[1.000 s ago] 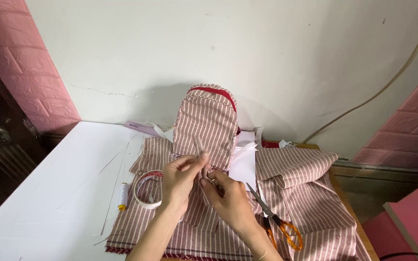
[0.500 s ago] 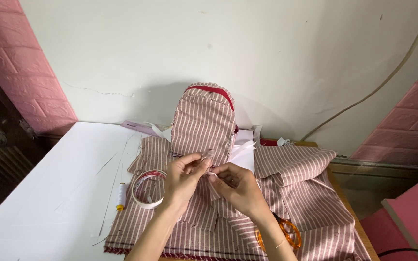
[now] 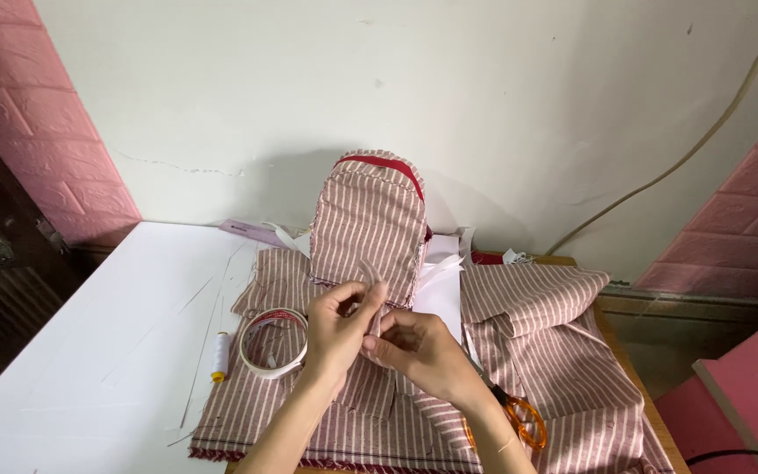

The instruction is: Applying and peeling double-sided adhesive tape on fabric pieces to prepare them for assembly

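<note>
Both hands, left [image 3: 337, 326] and right [image 3: 418, 347], pinch shut on thin clear strip [image 3: 370, 285] | we judge it light, limp, slippery; hold near its end | striped pouch [image 3: 368, 224] at table [image 3: 89, 351] back edge.

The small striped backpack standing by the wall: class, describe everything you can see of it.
The small striped backpack is sewn from pink-and-white striped cloth, with a rounded top edged by a red band that looks like a zip. It stands upright on the striped fabric spread over the table, its back close to the white wall. Loose white strips hang beside it. The left hand and right hand meet just in front of its lower edge, pinching a pale strip; whether they touch the backpack itself cannot be told.
</note>
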